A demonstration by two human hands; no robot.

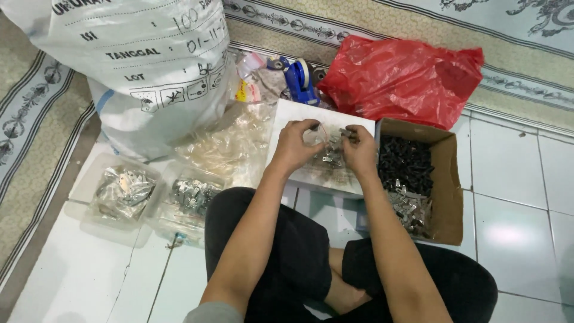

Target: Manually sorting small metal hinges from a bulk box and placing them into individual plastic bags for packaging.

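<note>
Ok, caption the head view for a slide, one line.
Seated on a tiled floor, left hand and right hand handle small metal parts over a white tray, beside a cardboard box.

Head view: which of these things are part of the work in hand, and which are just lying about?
In use:
left hand
right hand
small clear bag
metal parts
white board
cardboard box

Lying about:
white sack
red bag
blue tape dispenser
plastic tubs

The floor (514,197) is made of shiny white tiles with thin dark lines between them. A soft rug (371,18) lies along the top and the left side — tan and pale blue, with curly patterns. Light shines on one tile.
</note>
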